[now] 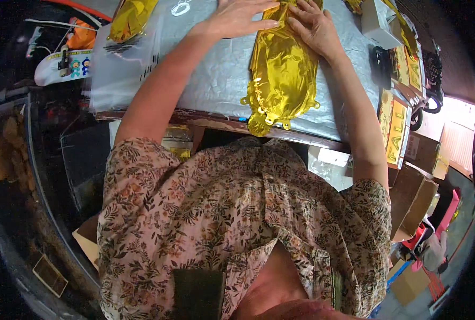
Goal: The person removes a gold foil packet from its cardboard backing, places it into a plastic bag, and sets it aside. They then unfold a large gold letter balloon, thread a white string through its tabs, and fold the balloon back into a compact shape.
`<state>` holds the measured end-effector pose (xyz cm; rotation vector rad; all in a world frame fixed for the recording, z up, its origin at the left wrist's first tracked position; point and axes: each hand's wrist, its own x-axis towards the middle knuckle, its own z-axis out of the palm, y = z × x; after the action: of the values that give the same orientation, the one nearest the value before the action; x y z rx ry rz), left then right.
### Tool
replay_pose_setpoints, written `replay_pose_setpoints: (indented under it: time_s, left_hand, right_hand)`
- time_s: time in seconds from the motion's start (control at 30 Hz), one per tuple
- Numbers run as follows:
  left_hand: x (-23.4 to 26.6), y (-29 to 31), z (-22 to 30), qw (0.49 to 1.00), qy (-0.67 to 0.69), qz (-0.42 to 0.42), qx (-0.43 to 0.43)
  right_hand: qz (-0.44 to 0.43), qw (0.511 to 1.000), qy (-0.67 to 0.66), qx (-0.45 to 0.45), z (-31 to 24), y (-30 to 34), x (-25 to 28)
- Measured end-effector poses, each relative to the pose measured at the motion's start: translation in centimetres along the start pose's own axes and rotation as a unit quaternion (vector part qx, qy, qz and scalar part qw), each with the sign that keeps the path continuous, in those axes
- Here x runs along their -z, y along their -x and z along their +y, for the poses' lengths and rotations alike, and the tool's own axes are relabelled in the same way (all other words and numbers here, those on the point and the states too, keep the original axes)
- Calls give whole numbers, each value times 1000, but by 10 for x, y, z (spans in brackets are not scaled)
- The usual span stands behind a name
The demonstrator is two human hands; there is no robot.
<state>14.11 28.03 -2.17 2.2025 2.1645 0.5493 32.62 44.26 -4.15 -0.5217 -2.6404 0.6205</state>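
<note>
A shiny gold foil balloon [285, 74], uninflated and creased, lies lengthwise on the table, its rounded near end with small tabs hanging over the front edge. My left hand [243, 17] reaches across its far part from the left, fingers stretched out and resting on the foil. From the right, my right hand [313, 26] lies on the same far part, fingers spread and slightly bent. Both hands press the foil against the table cover. The far end of the balloon runs out of view at the top.
Silvery plastic sheeting [211, 80] covers the table. Clear plastic bags [117, 74] lie at its left, beneath another gold foil piece [132, 18]. A white box [380, 24] stands at the far right. Printed yellow packs [395, 128] and cardboard boxes [413, 202] crowd the right side.
</note>
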Motion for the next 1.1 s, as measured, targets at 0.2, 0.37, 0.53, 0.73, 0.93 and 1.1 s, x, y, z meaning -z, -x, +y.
replay_pose_setpoints:
  time_s: [0.2, 0.37, 0.53, 0.73, 0.93, 1.1]
  left_hand:
    - [16, -3, 8, 989, 40, -141, 33]
    - [-10, 5, -17, 998, -26, -12, -53]
    - [-12, -11, -10, 998, 37, -41, -28]
    - [-36, -25, -9, 999, 8, 19, -33]
    - [-35, -19, -15, 999, 29, 15, -41]
    - [-37, -22, -16, 998, 24, 21, -46]
  right_hand:
    - [-6, 1000, -16, -15, -3, 3, 5]
    - [32, 996, 55, 70, 25, 2, -12]
    - [15, 996, 65, 56, 27, 3, -13]
    - [39, 996, 57, 62, 25, 5, -16]
    - [86, 976, -199, 2, 34, 5, 3]
    - [141, 989, 5, -48, 57, 15, 30]
